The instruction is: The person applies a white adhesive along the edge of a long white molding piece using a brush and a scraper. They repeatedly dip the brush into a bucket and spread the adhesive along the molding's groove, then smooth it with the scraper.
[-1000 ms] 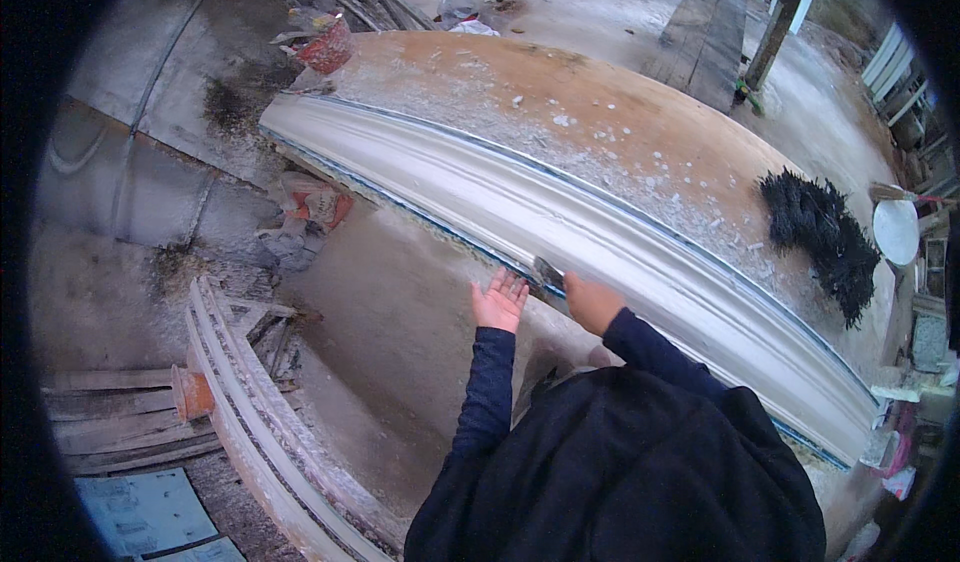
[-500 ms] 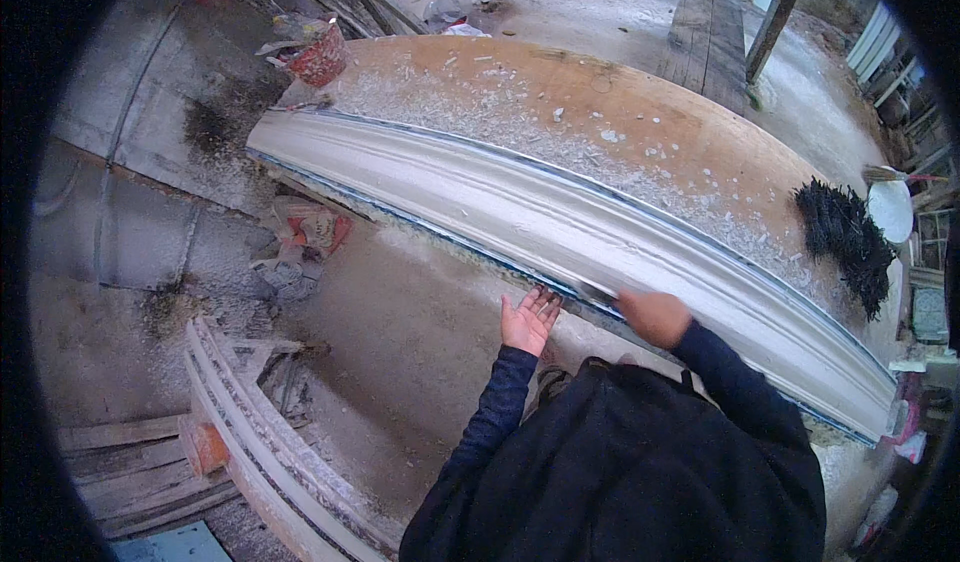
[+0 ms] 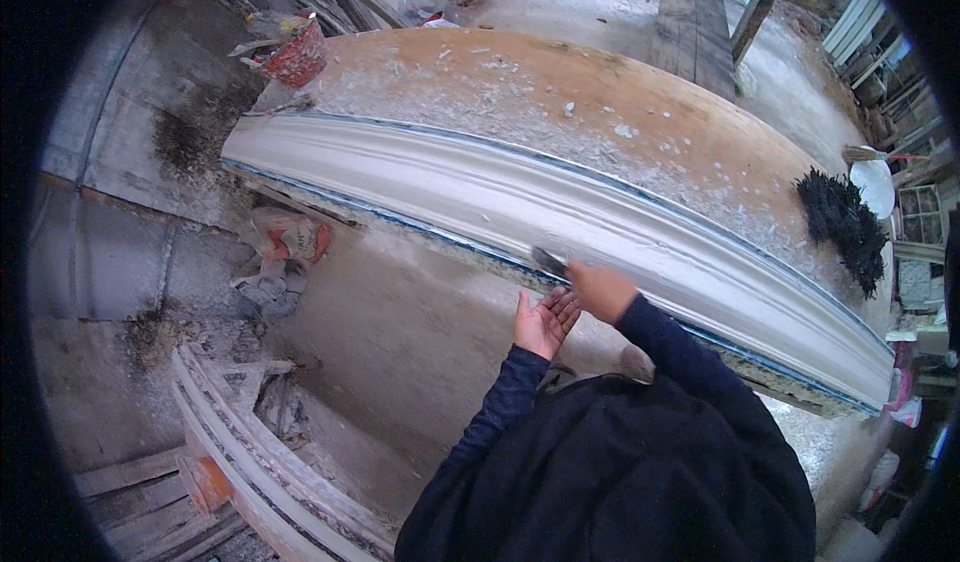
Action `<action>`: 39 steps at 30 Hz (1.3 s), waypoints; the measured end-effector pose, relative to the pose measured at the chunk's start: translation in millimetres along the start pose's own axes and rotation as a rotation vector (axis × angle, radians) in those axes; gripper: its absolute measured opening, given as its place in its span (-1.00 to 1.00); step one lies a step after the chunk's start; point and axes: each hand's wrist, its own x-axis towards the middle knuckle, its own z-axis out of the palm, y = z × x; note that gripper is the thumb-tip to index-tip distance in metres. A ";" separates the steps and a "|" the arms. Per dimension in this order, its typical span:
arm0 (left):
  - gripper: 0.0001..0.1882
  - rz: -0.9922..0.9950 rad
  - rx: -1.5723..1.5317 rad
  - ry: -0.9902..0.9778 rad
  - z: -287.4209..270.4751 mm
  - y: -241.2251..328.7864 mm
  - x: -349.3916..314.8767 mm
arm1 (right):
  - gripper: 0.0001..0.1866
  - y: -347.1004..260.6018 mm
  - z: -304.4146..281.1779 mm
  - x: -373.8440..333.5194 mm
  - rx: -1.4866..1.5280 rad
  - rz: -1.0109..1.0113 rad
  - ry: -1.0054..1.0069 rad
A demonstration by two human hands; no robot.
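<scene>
Beyond the grip stretches a curved wooden worktable, orange-brown and strewn with white plaster crumbs; on the near side lies a dusty concrete floor. A black fibre bundle rests on the table well right of the grip. Far to the grip's upper left stands a red bucket, pale scraps at its mouth, its depths hidden. A white-and-orange sack slumps on the floor left of the grip, its contents hidden. The right hand is closed around a scraper, whose blade points up and left over the near blue edge of a white plaster moulding. The moulding's long axis runs from upper left of the grip to lower right. Just below the grip, the left hand is palm up, fingers extended.
</scene>
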 end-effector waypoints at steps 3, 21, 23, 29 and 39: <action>-0.24 -0.054 -0.052 -0.088 -0.4 12.9 -0.3 | -0.78 -31.5 11.3 46.6 -0.014 0.002 0.015; -0.17 0.053 0.150 0.109 12.3 47.8 -7.1 | -0.69 103.4 -89.8 -197.3 -0.194 0.205 -0.118; -0.16 0.060 0.139 0.136 15.4 50.3 -7.5 | -0.69 107.0 -83.8 -190.0 -0.164 0.167 -0.109; -0.15 0.074 0.144 0.094 12.7 59.1 -8.6 | -0.69 74.7 -67.9 -125.0 -0.188 0.019 -0.127; -0.14 0.123 0.055 -0.009 7.0 75.1 -10.5 | -0.72 -11.2 -23.2 -3.2 -0.203 -0.136 -0.048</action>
